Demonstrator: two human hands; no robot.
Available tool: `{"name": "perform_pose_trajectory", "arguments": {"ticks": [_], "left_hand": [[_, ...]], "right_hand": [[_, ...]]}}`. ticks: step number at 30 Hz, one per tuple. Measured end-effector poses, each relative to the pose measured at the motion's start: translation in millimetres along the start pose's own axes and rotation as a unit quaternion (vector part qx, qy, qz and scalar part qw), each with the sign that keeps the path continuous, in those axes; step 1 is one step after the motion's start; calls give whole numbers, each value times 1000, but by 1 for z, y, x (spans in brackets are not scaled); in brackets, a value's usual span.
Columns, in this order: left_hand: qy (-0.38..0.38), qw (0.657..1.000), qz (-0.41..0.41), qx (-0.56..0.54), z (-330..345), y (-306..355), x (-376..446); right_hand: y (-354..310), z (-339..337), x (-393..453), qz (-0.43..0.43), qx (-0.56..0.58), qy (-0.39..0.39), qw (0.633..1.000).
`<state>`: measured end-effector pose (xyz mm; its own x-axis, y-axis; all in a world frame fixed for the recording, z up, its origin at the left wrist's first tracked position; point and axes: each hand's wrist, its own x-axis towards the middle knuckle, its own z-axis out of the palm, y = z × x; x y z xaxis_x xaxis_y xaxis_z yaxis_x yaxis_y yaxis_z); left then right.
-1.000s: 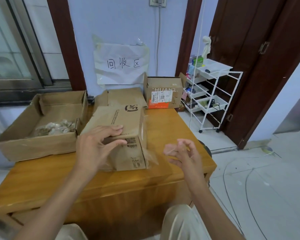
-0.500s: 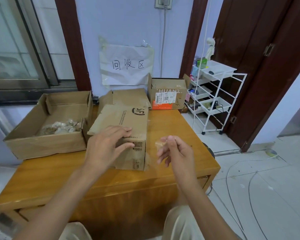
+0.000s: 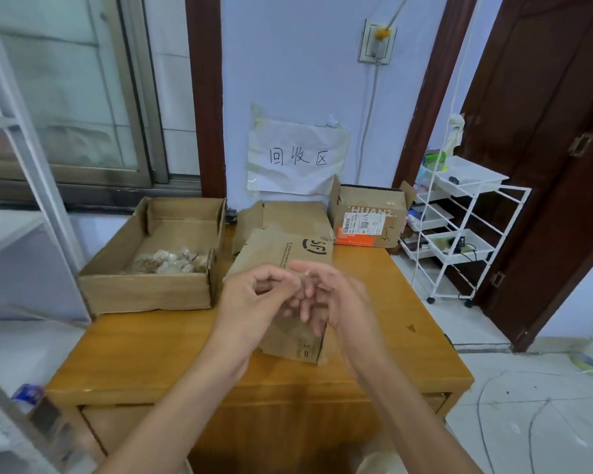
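My left hand (image 3: 254,295) and right hand (image 3: 339,295) meet in the air above a flattened brown cardboard box (image 3: 288,248) with a black logo, which lies in the middle of the wooden table (image 3: 151,354). A small scrap of clear tape (image 3: 307,274) shows between my right thumb and forefinger. My left thumb and forefinger pinch at the same scrap. My other right fingers hang down over the box. Neither hand touches the box.
An open cardboard box (image 3: 144,292) holding crumpled tape wads (image 3: 172,261) stands at the table's left. A small labelled box (image 3: 367,213) sits at the back right under a paper sign (image 3: 297,157). A white wire rack (image 3: 459,234) stands right of the table.
My left hand lifted off the flattened box and moved right. My right hand came left with the tape scrap, so both hands now meet over the box.
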<state>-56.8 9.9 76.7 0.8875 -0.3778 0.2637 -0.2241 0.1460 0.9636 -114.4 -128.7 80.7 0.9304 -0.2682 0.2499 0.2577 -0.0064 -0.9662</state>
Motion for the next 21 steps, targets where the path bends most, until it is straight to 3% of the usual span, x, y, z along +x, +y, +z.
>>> {"name": "perform_pose_trajectory", "arguments": {"ticks": [3, 7, 11, 15, 21], "left_hand": [[-5, 1000, 10, 7, -18, 4, 1], [-11, 1000, 24, 2, -40, 7, 1], [-3, 998, 51, -23, -65, 5, 0], [46, 997, 64, -20, -97, -3, 8], [125, 970, 121, 170, -178, -25, 31]], "right_hand": [[-2, 14, 5, 14, 14, -11, 1000], [2, 33, 16, -67, -89, -24, 993], [5, 56, 32, -111, -98, -32, 989], [11, 87, 47, -101, -108, -58, 987], [13, 132, 110, -74, -177, -130, 973]]}}
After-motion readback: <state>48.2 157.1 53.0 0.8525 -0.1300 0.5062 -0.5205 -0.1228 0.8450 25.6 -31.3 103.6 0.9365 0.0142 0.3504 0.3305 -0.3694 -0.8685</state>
